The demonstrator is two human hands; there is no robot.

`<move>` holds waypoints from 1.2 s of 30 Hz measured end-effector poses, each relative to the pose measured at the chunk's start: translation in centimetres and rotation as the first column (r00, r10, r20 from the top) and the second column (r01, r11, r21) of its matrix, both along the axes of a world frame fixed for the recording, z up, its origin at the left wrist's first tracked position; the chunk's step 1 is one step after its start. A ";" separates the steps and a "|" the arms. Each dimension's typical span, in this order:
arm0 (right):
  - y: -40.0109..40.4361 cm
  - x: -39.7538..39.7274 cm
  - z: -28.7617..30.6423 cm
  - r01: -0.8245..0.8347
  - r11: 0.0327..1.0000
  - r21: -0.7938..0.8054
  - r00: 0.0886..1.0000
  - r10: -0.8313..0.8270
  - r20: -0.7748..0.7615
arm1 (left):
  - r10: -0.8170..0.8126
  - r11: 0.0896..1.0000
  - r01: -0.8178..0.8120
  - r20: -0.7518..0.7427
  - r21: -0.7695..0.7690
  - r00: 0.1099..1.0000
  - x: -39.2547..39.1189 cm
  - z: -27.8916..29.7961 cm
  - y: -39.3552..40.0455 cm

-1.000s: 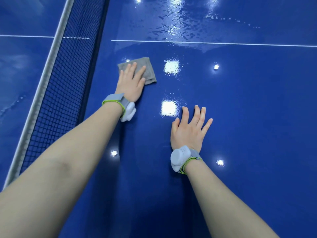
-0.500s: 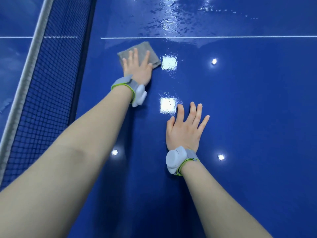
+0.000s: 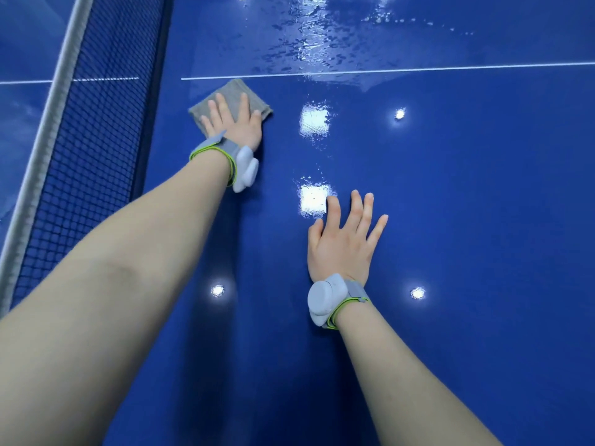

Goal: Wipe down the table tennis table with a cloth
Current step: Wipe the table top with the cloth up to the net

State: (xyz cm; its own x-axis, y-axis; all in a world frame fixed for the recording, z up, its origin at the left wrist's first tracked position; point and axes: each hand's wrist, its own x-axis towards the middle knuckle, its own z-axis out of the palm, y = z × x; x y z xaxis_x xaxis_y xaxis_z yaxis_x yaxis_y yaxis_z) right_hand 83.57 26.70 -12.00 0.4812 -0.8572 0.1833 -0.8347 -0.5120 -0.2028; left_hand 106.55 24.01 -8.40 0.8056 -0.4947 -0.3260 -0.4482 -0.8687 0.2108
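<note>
A folded grey cloth (image 3: 230, 91) lies on the glossy blue table tennis table (image 3: 467, 194), just below the white centre line and right of the net. My left hand (image 3: 235, 122) presses flat on the cloth with straight, spread fingers, covering its near half. My right hand (image 3: 344, 239) rests flat on the bare table surface nearer to me, fingers spread and holding nothing. Both wrists carry grey bands with white sensor pods.
The dark net (image 3: 87, 136) with its white top band runs along the left side, close to my left forearm. Beyond the white centre line (image 3: 418, 69) the surface shows wet streaks (image 3: 315, 37). Ceiling lights glare off the table.
My left hand has slid the cloth farther away from me, up to just below the white centre line. My right hand has stayed planted on the table.
</note>
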 end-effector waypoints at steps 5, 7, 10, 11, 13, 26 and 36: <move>-0.1 0.1 0.0 0.000 1.000 -0.005 1.000 0.000 -0.006 | -0.287 0.958 0.288 0.132 0.013 0.949 -5.0 -0.8 -4.2; -0.1 0.1 -0.1 0.001 1.000 -0.008 1.000 -0.001 -0.013 | -0.432 0.901 0.433 0.093 0.007 0.897 -7.5 -0.6 -5.9; -0.1 0.3 -0.1 0.011 1.000 -0.007 0.999 -0.011 -0.038 | -0.586 0.809 0.586 0.009 -0.034 0.810 -10.4 -0.2 -7.4; -0.1 0.3 -0.1 0.013 1.000 -0.004 0.999 -0.013 -0.037 | -0.611 0.791 0.611 0.001 -0.039 0.791 -10.6 -0.2 -7.7; -0.2 0.3 -0.1 0.009 1.000 -0.007 1.000 -0.009 -0.014 | -0.594 0.803 0.594 0.006 -0.040 0.804 -9.8 -0.1 -7.8; -0.3 0.1 -0.1 -0.003 1.000 0.014 1.000 0.003 -0.029 | -0.551 0.833 0.551 0.018 -0.046 0.834 -10.5 -0.1 -0.8; -0.8 -0.7 2.0 -0.099 0.936 0.338 0.960 0.001 0.281 | -0.472 0.881 0.471 0.027 0.051 0.881 -10.2 0.1 5.3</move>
State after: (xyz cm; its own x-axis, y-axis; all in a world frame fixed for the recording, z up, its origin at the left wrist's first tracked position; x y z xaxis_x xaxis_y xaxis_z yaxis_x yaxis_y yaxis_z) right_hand 82.86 25.93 -10.03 0.4989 -0.8666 0.0105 -0.6969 -0.4084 -0.5896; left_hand 96.37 29.27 -8.30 0.4925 -0.8055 -0.3296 -0.8137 -0.5605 0.1539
